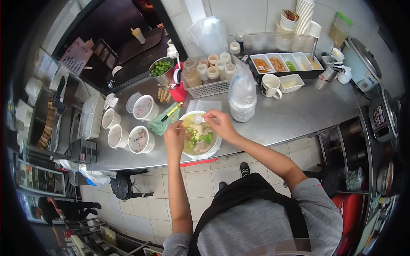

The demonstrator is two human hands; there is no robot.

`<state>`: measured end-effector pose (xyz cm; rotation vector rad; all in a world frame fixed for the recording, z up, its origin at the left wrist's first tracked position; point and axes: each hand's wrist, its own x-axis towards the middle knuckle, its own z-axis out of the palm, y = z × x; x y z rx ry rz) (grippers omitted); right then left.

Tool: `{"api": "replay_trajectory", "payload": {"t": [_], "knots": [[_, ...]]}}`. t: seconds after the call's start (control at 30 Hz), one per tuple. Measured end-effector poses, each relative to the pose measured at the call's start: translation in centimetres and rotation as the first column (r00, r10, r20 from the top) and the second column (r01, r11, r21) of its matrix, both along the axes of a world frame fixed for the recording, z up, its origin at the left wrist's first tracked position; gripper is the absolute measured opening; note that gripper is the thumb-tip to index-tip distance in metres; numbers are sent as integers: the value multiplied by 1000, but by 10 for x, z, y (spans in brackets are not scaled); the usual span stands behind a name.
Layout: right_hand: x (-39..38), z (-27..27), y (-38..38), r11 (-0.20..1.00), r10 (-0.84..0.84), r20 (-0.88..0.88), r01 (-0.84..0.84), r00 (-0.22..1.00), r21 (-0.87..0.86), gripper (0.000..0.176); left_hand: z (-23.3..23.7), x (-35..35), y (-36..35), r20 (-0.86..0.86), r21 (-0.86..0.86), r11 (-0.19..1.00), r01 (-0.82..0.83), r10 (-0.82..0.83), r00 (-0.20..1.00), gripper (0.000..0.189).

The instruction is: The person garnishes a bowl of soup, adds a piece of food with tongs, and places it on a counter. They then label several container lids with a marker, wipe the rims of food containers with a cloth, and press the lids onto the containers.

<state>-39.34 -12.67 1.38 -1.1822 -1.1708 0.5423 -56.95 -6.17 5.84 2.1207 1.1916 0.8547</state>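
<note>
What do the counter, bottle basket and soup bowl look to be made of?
Counter: probably stainless steel; gray, satin, with blurred reflections.
Bottle basket: likely molded plastic; pale gray, matte, regularly perforated wall.
Soup bowl: smooth white, probably disposable; coated paper or plastic, can't tell which from the rim alone.

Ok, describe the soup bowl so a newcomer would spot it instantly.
Find the long steel counter, then its near edge. There, the white bowl sits by the left hand and right hand. Unlike the white tubs to its left, it holds pale broth topped with greens.
</note>
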Motion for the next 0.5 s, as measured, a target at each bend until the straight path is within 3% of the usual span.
{"api": "replay_trajectory", "payload": {"t": [0.07, 0.1, 0.13, 0.17, 0.2, 0.27, 0.3, 0.33, 0.37, 0.4, 0.43, 0.47, 0.5], "knots": [[11, 15, -26, 965, 143, -495, -232, 857, -122, 14, -9, -12, -9, 174, 67, 998, -2, -9, 985, 25], [24, 22, -45, 940, 143, -699, -317, 700, -126, 14, -35, -26, -6, 281, -69, 995, -69, 86, 956, 28], [40, 22, -65, 915, 184, -747, -389, 638, -107, 14, -34, -36, -16, 305, -219, 968, -119, 184, 935, 27], [54, 21, -87, 890, 219, -791, -450, 572, -79, 15, -27, -40, -36, 444, -288, 947, -140, 261, 857, 25], [72, 23, -100, 857, 263, -825, -514, 499, -38, 15, -41, -52, -46, 489, -276, 904, -326, 424, 763, 14], [118, 37, -133, 913, 142, -772, -384, 620, -140, 14, -85, -110, -55, 318, -265, 851, -454, 521, 792, 18], [137, 42, -146, 924, 91, -745, -336, 661, -185, 14, -122, -135, -64, 433, -225, 858, -462, 513, 741, 21], [161, 46, -150, 957, -8, -669, -188, 743, -220, 14, -162, -167, -73, 378, -308, 797, -520, 604, 701, 26], [192, 54, -148, 970, -111, -586, -41, 802, -239, 14, -185, -206, -81, -102, -308, 759, -573, 572, 814, 18], [224, 54, -138, 959, -241, -459, 137, 855, -249, 13, -204, -210, -88, -382, -318, 760, -567, 445, 810, 19], [261, 47, -125, 919, -381, -323, 317, 866, -234, 12, -225, -194, -95, -491, -366, 770, -523, 318, 811, 19], [307, 29, -108, 823, -558, -61, 542, 828, -173, 11, -244, -170, -102, -547, -420, 776, -470, 197, 814, 19], [349, 11, -90, 691, -702, 191, 721, 686, -54, 10, -262, -142, -105, -561, -461, 780, -423, 113, 820, 20]]}}
